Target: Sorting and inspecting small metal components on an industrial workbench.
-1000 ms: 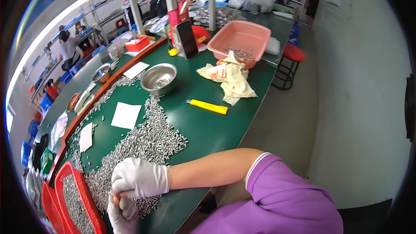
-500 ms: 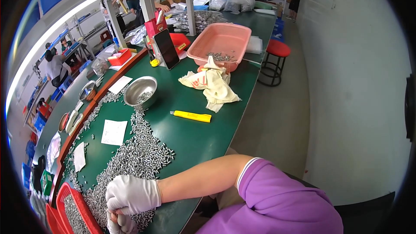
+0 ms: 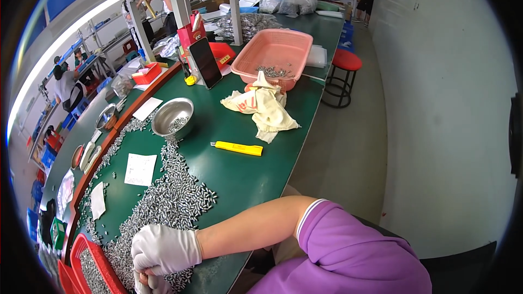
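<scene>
My right hand (image 3: 166, 249), in a white glove, is closed in a pinch low over a pile of small silvery metal pins (image 3: 171, 198). What its fingers grip is too small to make out. Just below it, at the lower edge, shows my left hand (image 3: 154, 285), gloved too with bare fingertips. The fingers of both hands meet there, and the left ones are curled together around something hidden. A red plastic basket (image 3: 103, 261) full of the same pieces stands to the left of the hands.
On the green table (image 3: 229, 179) lie a yellow utility knife (image 3: 237, 148), a cream cloth (image 3: 267, 110) and paper slips (image 3: 140, 169). Farther off stand a steel bowl (image 3: 173, 118), a phone (image 3: 205, 63) and a pink basket (image 3: 272, 49). A red stool (image 3: 347, 61) is beside the table.
The view has shifted slightly. Both hands stay together over the pile, with only small finger movement. In the background, a person behind the shelf posts has moved.
</scene>
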Demonstrator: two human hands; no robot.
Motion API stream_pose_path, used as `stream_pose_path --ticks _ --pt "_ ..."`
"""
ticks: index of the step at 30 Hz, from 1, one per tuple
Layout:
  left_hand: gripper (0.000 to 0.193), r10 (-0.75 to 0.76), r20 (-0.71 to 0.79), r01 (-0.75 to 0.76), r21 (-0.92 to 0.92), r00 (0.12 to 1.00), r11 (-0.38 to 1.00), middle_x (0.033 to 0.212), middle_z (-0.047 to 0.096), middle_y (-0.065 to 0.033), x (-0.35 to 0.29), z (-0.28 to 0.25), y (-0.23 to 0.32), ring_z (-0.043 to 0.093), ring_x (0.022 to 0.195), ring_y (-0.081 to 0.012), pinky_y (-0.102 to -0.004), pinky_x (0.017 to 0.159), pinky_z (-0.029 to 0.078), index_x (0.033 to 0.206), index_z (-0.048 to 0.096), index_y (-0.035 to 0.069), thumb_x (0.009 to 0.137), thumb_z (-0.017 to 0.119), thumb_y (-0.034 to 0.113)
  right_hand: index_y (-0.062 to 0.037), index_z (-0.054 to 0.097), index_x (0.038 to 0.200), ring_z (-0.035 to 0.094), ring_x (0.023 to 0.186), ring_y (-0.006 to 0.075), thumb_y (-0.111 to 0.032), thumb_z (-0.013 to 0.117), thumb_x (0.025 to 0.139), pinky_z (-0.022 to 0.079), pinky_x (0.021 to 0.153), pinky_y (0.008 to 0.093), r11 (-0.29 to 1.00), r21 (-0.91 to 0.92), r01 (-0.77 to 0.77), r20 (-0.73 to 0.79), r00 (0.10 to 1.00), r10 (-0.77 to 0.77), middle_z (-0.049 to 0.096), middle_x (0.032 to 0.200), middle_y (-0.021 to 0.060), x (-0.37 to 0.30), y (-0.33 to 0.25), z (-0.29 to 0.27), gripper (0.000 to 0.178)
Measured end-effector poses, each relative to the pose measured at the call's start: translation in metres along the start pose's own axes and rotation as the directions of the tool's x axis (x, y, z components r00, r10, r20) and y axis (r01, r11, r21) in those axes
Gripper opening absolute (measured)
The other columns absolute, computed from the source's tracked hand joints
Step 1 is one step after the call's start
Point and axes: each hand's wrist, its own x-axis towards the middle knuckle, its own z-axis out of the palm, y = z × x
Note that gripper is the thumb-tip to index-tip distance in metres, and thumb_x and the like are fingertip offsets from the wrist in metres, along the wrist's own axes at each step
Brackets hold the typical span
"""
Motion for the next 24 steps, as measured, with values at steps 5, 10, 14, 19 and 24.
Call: stream_pose_path --ticks 5,10,14,19,24 --pt "0.033 0.0 -0.002 0.0 -0.04 1.0 0.999 0.057 0.031 0.0073 -0.001 -0.003 -0.001 0.026 0.043 -0.0037 -0.0191 0.04 0.021 0.076 0.046 0.013 0.097 0.055 0.036 -0.0097 0.06 0.07 0.059 0.073 0.029 -0.02 0.068 0.068 0.047 0.063 0.0414 1.0 0.009 0.005 -0.012 1.0 -0.005 0.06 0.073 0.0052 0.0 0.001 0.001 0.014" --pt "0.023 0.036 0.022 -0.035 -0.06 0.999 0.998 0.063 0.035 0.0067 -0.004 0.006 0.002 0.028 0.046 -0.003 -0.0174 0.039 0.023 0.092 0.052 0.01 0.096 0.058 0.032 -0.0093 0.059 0.07 0.059 0.072 0.0293 -0.02 0.067 0.068 0.047 0.062 0.0415 1.0 -0.004 -0.013 -0.019 1.0 0.013 0.06 0.072 0.0057 0.001 -0.002 -0.004 0.014" --pt "0.021 0.008 0.048 -0.003 -0.105 0.999 0.994 0.065 0.037 0.0067 -0.004 0.001 0.003 0.028 0.047 -0.0029 -0.0171 0.04 0.023 0.096 0.053 0.01 0.095 0.059 0.031 -0.0095 0.058 0.07 0.059 0.071 0.0296 -0.019 0.067 0.069 0.047 0.061 0.0421 0.999 -0.013 -0.045 -0.07 0.997 0.044 0.059 0.072 0.0056 0.0 0.002 0.0 0.013" --pt "0.023 0.015 0.05 -0.01 -0.089 0.999 0.996 0.065 0.037 0.0066 -0.004 -0.001 -0.001 0.029 0.048 -0.0031 -0.0174 0.041 0.023 0.092 0.051 0.01 0.094 0.061 0.03 -0.0099 0.059 0.069 0.058 0.069 0.0305 -0.018 0.067 0.068 0.047 0.06 0.0422 0.999 0.028 0.044 -0.026 0.999 -0.043 0.059 0.07 0.006 0.004 -0.001 -0.004 0.012" --pt "0.025 0.037 0.067 -0.034 -0.046 0.997 0.998 0.065 0.036 0.0066 -0.005 0.004 0.001 0.03 0.048 -0.0032 -0.0176 0.042 0.023 0.088 0.049 0.01 0.092 0.063 0.03 -0.0108 0.06 0.069 0.058 0.066 0.0308 -0.018 0.067 0.067 0.047 0.057 0.0425 0.996 0.07 0.054 -0.024 0.998 -0.052 0.059 0.067 0.006 0.003 -0.002 -0.002 0.011"
